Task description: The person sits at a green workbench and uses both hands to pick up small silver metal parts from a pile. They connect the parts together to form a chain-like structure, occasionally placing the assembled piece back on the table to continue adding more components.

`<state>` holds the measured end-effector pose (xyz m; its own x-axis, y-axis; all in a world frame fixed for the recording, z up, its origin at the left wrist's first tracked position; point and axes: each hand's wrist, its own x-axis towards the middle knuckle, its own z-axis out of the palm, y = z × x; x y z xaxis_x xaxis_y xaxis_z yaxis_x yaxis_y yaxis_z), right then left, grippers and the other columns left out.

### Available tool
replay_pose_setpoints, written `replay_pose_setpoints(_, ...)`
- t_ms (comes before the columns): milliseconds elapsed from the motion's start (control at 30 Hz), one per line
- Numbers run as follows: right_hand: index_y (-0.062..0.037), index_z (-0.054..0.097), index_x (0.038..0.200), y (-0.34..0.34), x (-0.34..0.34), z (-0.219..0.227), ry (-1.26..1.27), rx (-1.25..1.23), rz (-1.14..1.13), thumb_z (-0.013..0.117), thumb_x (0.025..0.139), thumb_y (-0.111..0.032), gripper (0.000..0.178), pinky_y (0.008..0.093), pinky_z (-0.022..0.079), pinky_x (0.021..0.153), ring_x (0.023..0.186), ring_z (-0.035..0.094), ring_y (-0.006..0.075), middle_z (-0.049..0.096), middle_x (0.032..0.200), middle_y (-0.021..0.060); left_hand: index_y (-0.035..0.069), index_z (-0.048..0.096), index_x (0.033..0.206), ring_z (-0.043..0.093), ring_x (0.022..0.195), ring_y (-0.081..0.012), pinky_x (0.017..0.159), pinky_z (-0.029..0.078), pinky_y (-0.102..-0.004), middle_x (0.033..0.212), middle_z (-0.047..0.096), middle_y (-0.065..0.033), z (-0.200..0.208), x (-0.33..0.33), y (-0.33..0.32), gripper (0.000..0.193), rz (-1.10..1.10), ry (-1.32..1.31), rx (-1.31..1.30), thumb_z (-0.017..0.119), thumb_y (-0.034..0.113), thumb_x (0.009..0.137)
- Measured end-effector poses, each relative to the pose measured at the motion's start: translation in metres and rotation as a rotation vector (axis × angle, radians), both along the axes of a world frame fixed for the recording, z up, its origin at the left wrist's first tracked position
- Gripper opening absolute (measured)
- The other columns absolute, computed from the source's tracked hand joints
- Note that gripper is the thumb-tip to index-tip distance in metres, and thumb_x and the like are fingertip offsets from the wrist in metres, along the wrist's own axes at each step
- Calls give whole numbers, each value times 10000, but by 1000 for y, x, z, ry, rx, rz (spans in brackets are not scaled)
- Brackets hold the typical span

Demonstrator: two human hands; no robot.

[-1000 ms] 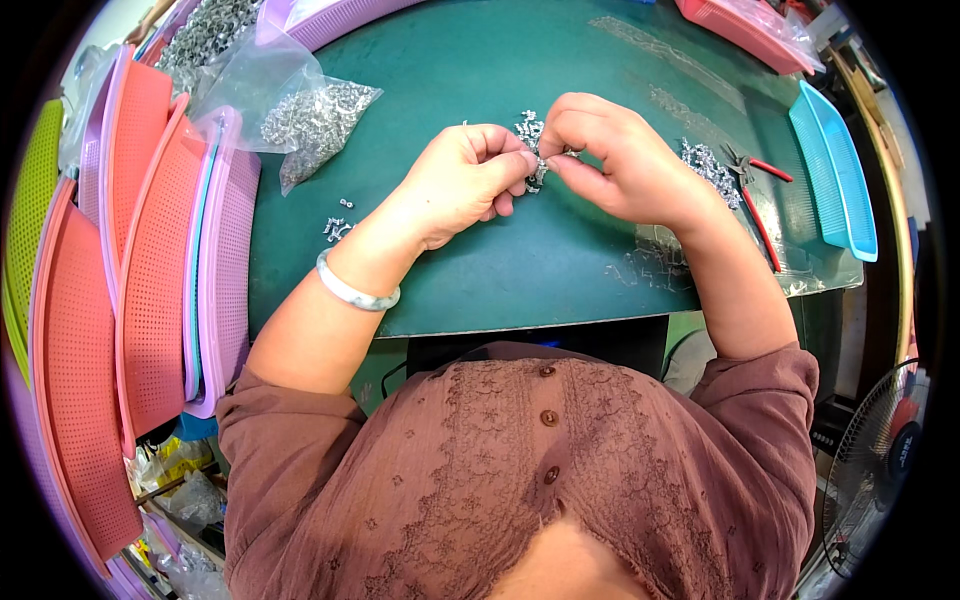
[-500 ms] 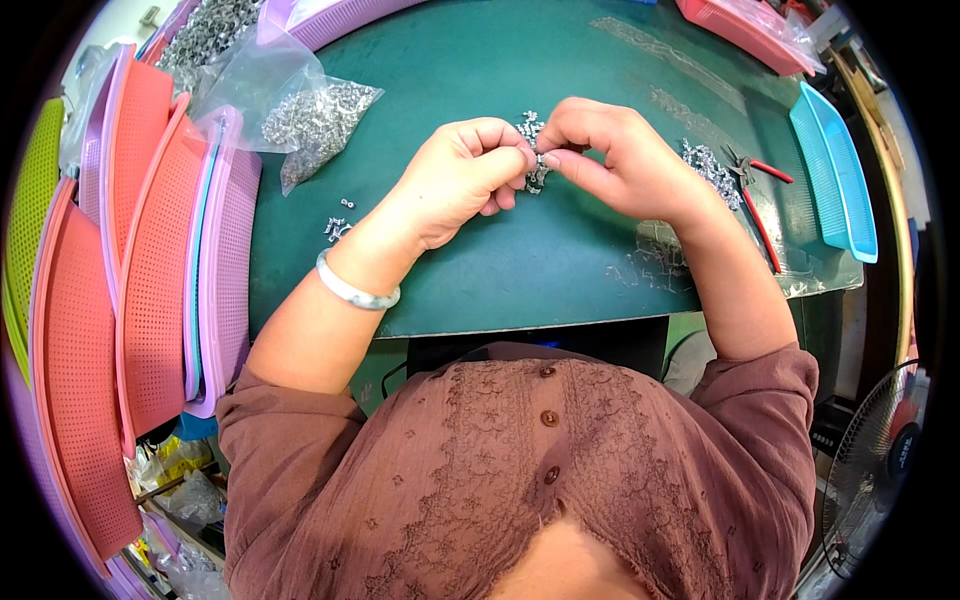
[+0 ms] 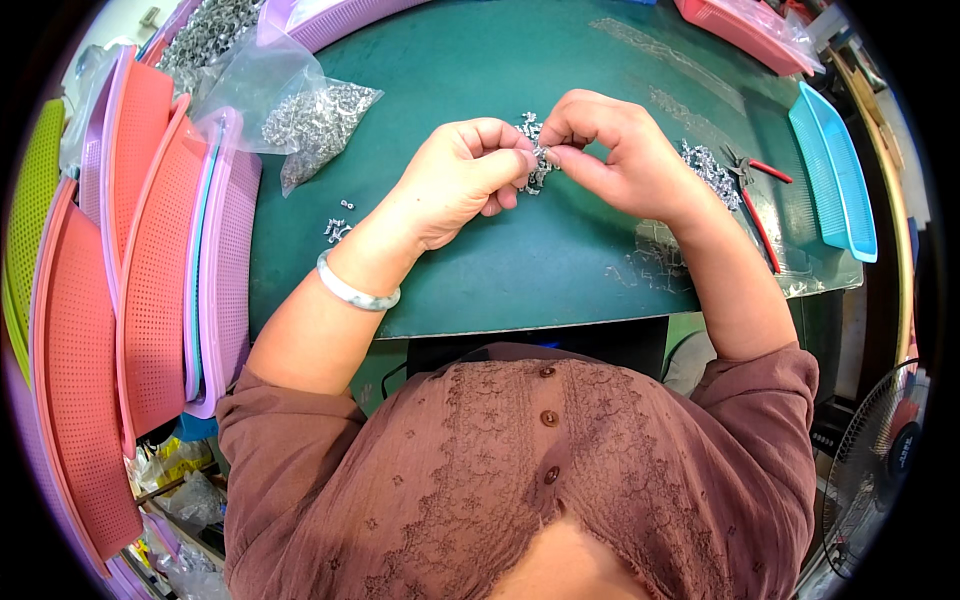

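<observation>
My left hand [image 3: 468, 180] and my right hand [image 3: 612, 150] meet fingertip to fingertip over the green table. Both are closed in a pinch on a tiny silvery metal part, too small to name exactly. Beneath and just beyond the fingertips lies a small pile of silvery metal parts [image 3: 531, 128], partly covered by the hands. A larger pile of such parts [image 3: 711, 174] rests beyond my right forearm, beside pliers [image 3: 758, 200] with red handles. Several loose parts [image 3: 337, 230] lie near my left wrist, which wears a pale bangle [image 3: 355, 287].
A clear plastic bag [image 3: 322, 125] of small metal pieces lies at the far left. Stacked pink, purple and green perforated baskets [image 3: 155, 260] line the left side. A blue basket [image 3: 834, 170] stands at the right edge, and a fan [image 3: 868, 470] is at the lower right.
My right hand has shifted slightly, its knuckles a little higher and turned, with the fingertips still close to the left ones. My left hand stays almost in place.
</observation>
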<state>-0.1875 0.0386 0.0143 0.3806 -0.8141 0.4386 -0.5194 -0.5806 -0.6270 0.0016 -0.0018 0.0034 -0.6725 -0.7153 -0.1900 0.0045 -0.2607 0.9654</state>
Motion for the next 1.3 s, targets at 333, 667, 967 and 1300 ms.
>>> replay_pose_setpoints(333,-15,577,816,-1,2,1,-31,-34,3,615,729,-6,96,296,461,588,666,575,208,568,741,92,32,584,845,479,538,-37,449,359,-162,679,538,17,-3,0,0,69,1,10,-47,594,96,820)
replay_pose_setpoints(667,-11,579,790,-5,-8,-5,233,-15,-7,594,691,-6,100,335,444,657,737,540,275,544,760,106,47,573,792,494,549,-55,465,380,-176,681,553,4,-1,-1,1,56,16,7,-80,592,99,789)
replay_pose_setpoints(967,-39,595,733,-1,-5,-7,358,-64,16,600,656,-36,77,369,434,702,788,526,293,529,754,108,28,501,690,556,612,-152,507,454,-214,770,574,-109,-4,8,-12,141,1,261,261,470,89,814)
replay_pose_setpoints(1300,-29,579,718,0,-5,-2,421,-4,13,580,655,-35,63,381,438,724,807,536,306,554,776,119,26,510,730,564,623,-155,522,469,-220,813,577,-122,-7,11,-16,54,5,305,259,492,24,780)
